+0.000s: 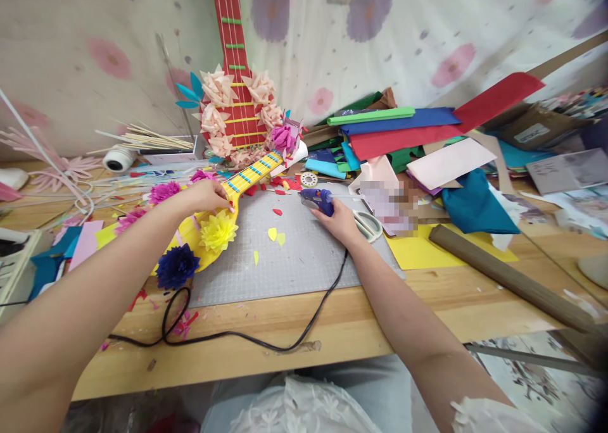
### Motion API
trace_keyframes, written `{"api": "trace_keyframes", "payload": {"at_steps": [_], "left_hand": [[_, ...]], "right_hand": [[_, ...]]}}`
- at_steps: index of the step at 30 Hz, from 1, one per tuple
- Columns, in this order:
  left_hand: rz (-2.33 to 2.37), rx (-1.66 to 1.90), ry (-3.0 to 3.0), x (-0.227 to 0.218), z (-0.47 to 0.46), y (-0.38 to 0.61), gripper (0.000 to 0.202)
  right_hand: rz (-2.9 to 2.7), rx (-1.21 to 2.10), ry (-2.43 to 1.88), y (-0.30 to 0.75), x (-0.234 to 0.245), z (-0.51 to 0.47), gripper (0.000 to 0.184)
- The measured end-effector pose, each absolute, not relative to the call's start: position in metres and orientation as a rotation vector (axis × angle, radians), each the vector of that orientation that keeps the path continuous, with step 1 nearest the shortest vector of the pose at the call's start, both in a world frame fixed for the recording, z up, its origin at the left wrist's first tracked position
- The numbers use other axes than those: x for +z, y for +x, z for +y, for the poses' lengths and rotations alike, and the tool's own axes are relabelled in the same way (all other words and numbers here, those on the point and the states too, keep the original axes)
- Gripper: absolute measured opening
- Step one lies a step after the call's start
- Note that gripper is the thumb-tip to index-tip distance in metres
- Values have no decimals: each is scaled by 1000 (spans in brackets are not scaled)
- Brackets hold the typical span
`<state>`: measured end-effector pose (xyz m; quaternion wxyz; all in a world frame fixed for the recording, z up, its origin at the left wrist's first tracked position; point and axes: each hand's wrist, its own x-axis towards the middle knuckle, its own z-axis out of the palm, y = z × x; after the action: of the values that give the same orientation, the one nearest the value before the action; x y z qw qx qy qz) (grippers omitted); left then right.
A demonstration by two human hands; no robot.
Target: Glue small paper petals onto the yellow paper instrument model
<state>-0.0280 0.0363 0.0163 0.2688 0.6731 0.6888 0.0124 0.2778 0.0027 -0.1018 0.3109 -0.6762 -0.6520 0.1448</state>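
Observation:
My right hand [338,221] is wrapped round a blue hot glue gun [317,199], whose black cord [308,332] trails over the table's front edge area to the left. With its fingers curled down and closed, my left hand [209,197] grips a yellow paper guitar [254,172] where the neck meets the body. A yellow paper flower [218,232] and a dark blue paper flower [177,266] sit on the guitar's body; my left forearm hides part of it. Several yellow paper petals [272,233] lie on the grey cutting mat [251,281] between my hands.
A red paper guitar [243,113] with peach flowers stands upright at the back. Scissors [368,225] lie beside my right hand. Coloured paper sheets [403,138] are heaped at the back right, near a brown cardboard tube [508,275]. Wooden sticks [156,138] rest at the back left.

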Motion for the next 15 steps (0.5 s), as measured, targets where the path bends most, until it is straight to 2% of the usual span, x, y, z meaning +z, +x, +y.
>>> {"api": "trace_keyframes", "payload": {"at_steps": [11, 15], "left_hand": [[1774, 20, 1751, 23, 31, -22, 12], [1807, 6, 1718, 25, 29, -20, 15]], "right_hand": [[-1724, 377, -1766, 279, -103, 3, 43], [-1723, 374, -1771, 279, -103, 2, 42]]}}
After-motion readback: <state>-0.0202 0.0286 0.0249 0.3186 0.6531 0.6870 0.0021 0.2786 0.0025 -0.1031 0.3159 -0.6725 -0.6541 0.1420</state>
